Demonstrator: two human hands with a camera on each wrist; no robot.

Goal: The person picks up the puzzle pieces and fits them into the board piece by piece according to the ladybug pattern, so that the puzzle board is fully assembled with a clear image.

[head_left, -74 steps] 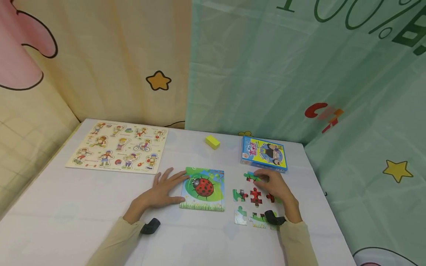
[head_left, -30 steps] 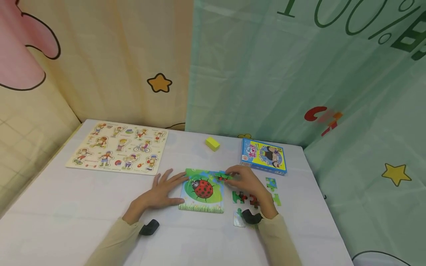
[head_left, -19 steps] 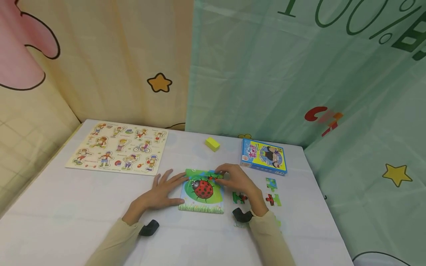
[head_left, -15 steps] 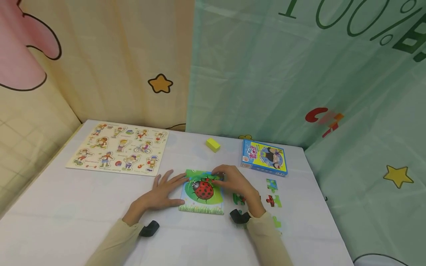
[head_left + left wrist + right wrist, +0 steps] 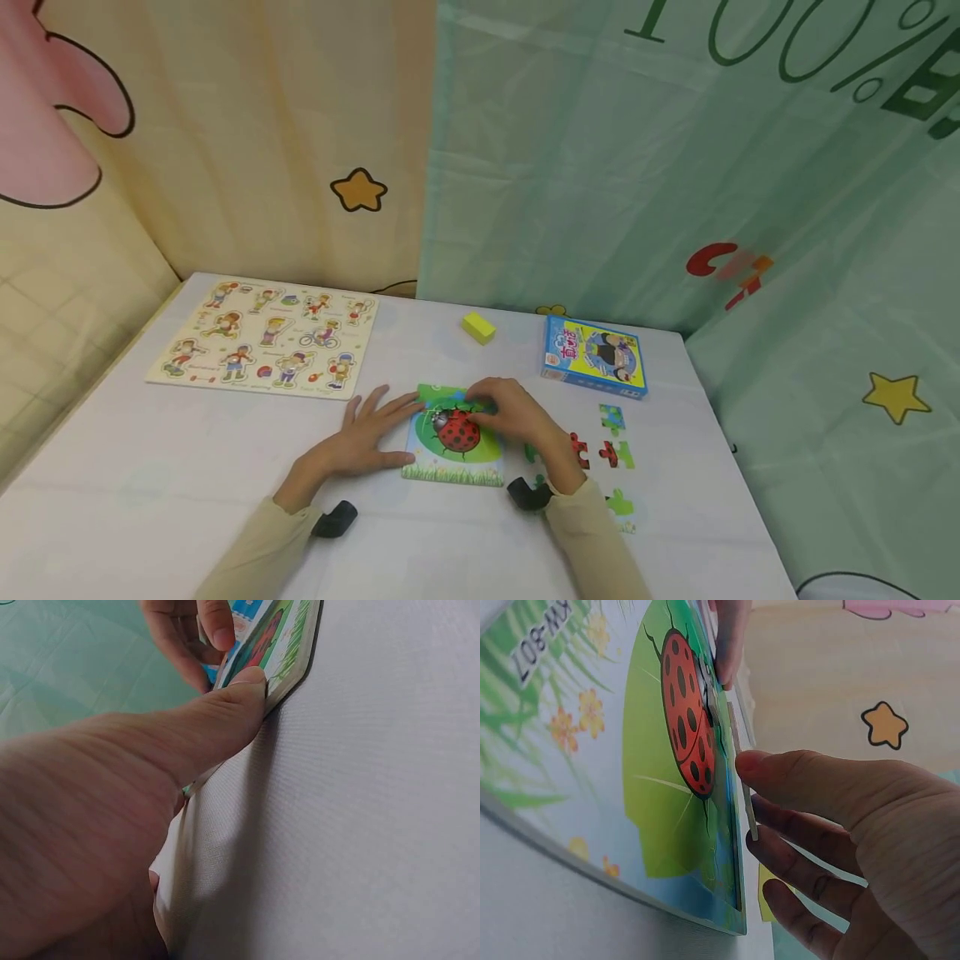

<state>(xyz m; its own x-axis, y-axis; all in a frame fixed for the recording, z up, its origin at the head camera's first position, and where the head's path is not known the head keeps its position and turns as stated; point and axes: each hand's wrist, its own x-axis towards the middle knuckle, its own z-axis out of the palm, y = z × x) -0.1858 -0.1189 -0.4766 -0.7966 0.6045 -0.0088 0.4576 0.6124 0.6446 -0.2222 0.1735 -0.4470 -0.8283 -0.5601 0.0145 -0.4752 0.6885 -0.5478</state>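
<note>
On the white table lies a square ladybug puzzle board (image 5: 450,473), its red spotted ladybug facing up. My left hand (image 5: 369,440) rests at the board's left side with fingers spread, fingertips on its edge. In the left wrist view the thumb (image 5: 217,720) presses on the board's rim. Over the upper part of the board, my right hand (image 5: 517,410) pinches a thin jigsaw piece (image 5: 748,806) between thumb and fingers. The right wrist view shows this piece edge-on, tilted close over the board. Loose jigsaw pieces (image 5: 612,418) lie to the right, some hidden behind the right forearm.
At the back left lies a cream board (image 5: 255,367) with cartoon sports figures. A yellow block (image 5: 478,327) sits behind the puzzle board, and a blue-and-yellow box (image 5: 592,357) at the back right. Curtains (image 5: 562,167) hang behind the table.
My right hand has picked up a jigsaw piece from the loose ones at the right and carried it left, over the board's upper part. My left hand has stayed in place.
</note>
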